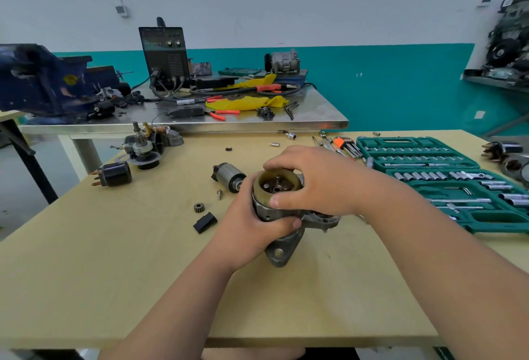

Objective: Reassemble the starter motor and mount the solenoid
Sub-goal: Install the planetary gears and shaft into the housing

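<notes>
The left hand (252, 225) wraps the grey starter housing (282, 250) from its left side. The thumb lies across the front of the casting, and the fingers are hidden behind it. The right hand (315, 185) comes over from the right and closes on the yellowish ring gear (267, 187) seated in the open top of the housing, fingers curled over the far rim and thumb pressed against the near rim. Both hands hold firmly, so the housing stands upright between the two palms. Its mounting ear with the round hole rests on the wooden table (114, 273) below the left thumb.

Just beside the left hand, up and to the left, the solenoid (229, 175) lies on its side on the table, apart from the housing. A small bolt (219, 194) stands near it. Further left lie a small pinion gear (199, 208) and a black block (204, 222).

Towards the table's left edge sits a black cylinder with copper terminals (114, 174), and behind it a partly stripped motor assembly (143, 149). To the right of the right forearm lies an open green socket set (443, 179), with a bundle of hex keys (347, 145) at its far left corner.

Behind the wooden table is a steel table (315, 110) carrying a blue vise (43, 81) and a dark welding unit (166, 53)
</notes>
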